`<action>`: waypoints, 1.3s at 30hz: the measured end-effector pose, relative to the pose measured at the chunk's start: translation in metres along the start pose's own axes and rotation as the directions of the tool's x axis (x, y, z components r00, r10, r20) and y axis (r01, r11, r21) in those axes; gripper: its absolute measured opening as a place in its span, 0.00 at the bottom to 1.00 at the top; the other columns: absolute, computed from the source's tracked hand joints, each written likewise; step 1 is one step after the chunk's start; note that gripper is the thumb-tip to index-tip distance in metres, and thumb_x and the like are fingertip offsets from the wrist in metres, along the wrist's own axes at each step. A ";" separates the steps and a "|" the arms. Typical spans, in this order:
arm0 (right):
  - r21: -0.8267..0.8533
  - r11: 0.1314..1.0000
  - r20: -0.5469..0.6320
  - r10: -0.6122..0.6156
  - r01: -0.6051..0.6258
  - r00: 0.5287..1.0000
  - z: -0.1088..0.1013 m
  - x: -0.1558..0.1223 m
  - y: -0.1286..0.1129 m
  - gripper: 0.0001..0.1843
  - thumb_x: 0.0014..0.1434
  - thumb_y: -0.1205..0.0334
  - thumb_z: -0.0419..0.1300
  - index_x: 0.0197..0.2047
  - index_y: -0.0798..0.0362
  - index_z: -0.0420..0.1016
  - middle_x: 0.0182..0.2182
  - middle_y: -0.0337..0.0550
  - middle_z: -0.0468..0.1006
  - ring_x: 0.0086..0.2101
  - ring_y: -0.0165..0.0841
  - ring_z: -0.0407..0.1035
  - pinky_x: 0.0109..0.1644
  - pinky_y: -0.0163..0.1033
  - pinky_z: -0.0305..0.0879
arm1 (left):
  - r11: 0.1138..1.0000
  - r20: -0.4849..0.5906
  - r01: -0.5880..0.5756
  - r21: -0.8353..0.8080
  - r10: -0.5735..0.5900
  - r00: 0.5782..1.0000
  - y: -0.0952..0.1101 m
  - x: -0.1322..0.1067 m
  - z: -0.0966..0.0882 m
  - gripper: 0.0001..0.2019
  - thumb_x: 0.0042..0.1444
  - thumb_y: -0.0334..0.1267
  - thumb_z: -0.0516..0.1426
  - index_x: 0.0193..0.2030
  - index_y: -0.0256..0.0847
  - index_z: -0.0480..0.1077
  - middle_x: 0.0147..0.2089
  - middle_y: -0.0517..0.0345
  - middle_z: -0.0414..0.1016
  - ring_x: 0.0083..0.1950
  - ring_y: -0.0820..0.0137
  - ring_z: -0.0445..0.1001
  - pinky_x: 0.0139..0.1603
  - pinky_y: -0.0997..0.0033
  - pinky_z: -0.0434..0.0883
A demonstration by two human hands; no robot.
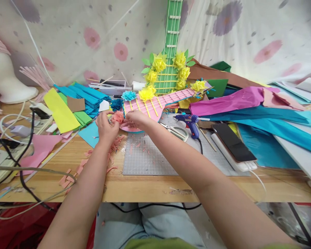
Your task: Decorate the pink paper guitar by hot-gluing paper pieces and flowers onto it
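A coral paper flower [118, 117] sits at the left end of a pink paper guitar [151, 110] that lies on the table. My left hand [106, 126] has its fingers closed at the flower's left side. From the right, my right hand [135, 119] reaches over the guitar's body, its fingers loosely extended beside the flower and holding nothing visible. A dark blue paper flower [116, 103], a light blue one [129, 95] and a yellow one [147, 93] line the guitar's upper edge. Another yellow flower [197, 85] is at its neck end.
A green paper guitar [173, 46] stands behind. Scissors [177, 132], a blue glue gun [189, 122] and a phone [233, 142] lie to the right. Coral scraps [80, 167] litter the table beside the grey cutting mat [150, 162]. Cables [22, 169] cross the left side.
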State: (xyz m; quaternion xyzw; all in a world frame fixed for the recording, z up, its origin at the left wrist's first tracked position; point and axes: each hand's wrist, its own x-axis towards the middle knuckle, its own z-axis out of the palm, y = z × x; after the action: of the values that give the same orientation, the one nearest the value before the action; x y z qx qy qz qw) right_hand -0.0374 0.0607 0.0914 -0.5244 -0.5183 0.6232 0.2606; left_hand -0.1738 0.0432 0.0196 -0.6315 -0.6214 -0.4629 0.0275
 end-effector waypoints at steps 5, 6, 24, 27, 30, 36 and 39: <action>0.083 0.996 0.034 -0.043 0.040 0.999 -0.023 -0.016 0.009 0.07 0.52 0.74 0.57 0.33 0.54 0.64 0.29 0.39 0.74 0.22 0.23 0.67 0.27 0.29 0.64 | 0.999 -0.122 -0.006 0.031 0.009 0.993 0.004 -0.001 -0.004 0.10 0.51 0.31 0.52 0.41 0.43 0.62 0.44 0.51 0.69 0.50 0.60 0.66 0.56 0.56 0.57; 0.039 0.996 0.020 -0.078 0.078 0.997 -0.030 -0.020 0.013 0.07 0.52 0.73 0.58 0.34 0.55 0.65 0.29 0.38 0.74 0.22 0.22 0.66 0.28 0.30 0.64 | 0.999 -0.140 -0.010 0.045 0.016 0.990 0.006 -0.002 -0.005 0.09 0.52 0.32 0.52 0.41 0.43 0.63 0.44 0.51 0.69 0.50 0.60 0.66 0.55 0.56 0.58; -0.556 0.814 -0.188 -0.318 0.166 0.929 -0.165 -0.091 0.108 0.12 0.50 0.52 0.57 0.26 0.52 0.72 0.18 0.36 0.68 0.21 0.29 0.62 0.26 0.35 0.55 | 0.956 0.235 -0.247 0.156 0.207 0.950 0.031 -0.012 0.004 0.05 0.52 0.36 0.57 0.29 0.42 0.74 0.35 0.56 0.77 0.42 0.62 0.74 0.46 0.59 0.65; -0.640 0.761 -0.190 -0.290 0.106 0.938 -0.177 -0.097 0.113 0.16 0.52 0.48 0.56 0.25 0.52 0.70 0.18 0.36 0.68 0.21 0.29 0.61 0.26 0.35 0.53 | 0.943 0.250 -0.276 0.187 0.226 0.941 0.030 -0.011 0.001 0.06 0.53 0.35 0.56 0.31 0.43 0.75 0.36 0.55 0.76 0.43 0.61 0.72 0.46 0.58 0.64; -0.709 0.703 -0.198 -0.275 0.056 0.941 -0.189 -0.104 0.113 0.21 0.52 0.41 0.54 0.22 0.51 0.67 0.18 0.36 0.66 0.21 0.28 0.58 0.26 0.35 0.50 | 0.927 0.212 -0.304 0.220 0.259 0.942 0.030 -0.011 -0.003 0.06 0.52 0.37 0.57 0.32 0.43 0.76 0.39 0.53 0.74 0.45 0.60 0.70 0.45 0.58 0.63; -0.769 0.633 -0.310 -0.252 -0.086 0.917 -0.211 -0.114 0.113 0.30 0.47 0.31 0.55 0.18 0.51 0.57 0.17 0.36 0.62 0.22 0.27 0.54 0.25 0.36 0.46 | 0.884 0.293 -0.419 0.205 0.353 0.889 0.029 -0.016 -0.003 0.06 0.52 0.42 0.59 0.32 0.46 0.78 0.40 0.52 0.71 0.46 0.60 0.67 0.48 0.56 0.59; -0.770 0.625 -0.345 -0.232 -0.132 0.909 -0.217 -0.115 0.115 0.30 0.47 0.31 0.55 0.19 0.51 0.59 0.17 0.36 0.63 0.21 0.28 0.55 0.25 0.36 0.46 | 0.884 0.331 -0.428 0.189 0.353 0.875 0.026 -0.017 -0.001 0.07 0.53 0.40 0.58 0.31 0.46 0.78 0.40 0.54 0.72 0.45 0.61 0.67 0.51 0.55 0.58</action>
State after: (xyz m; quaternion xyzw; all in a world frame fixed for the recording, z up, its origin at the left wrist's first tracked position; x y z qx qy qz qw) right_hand 0.2239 0.0040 0.0485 -0.6889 -0.6835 0.2041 0.1288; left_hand -0.1497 0.0239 0.0238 -0.7960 -0.5318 -0.2666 0.1120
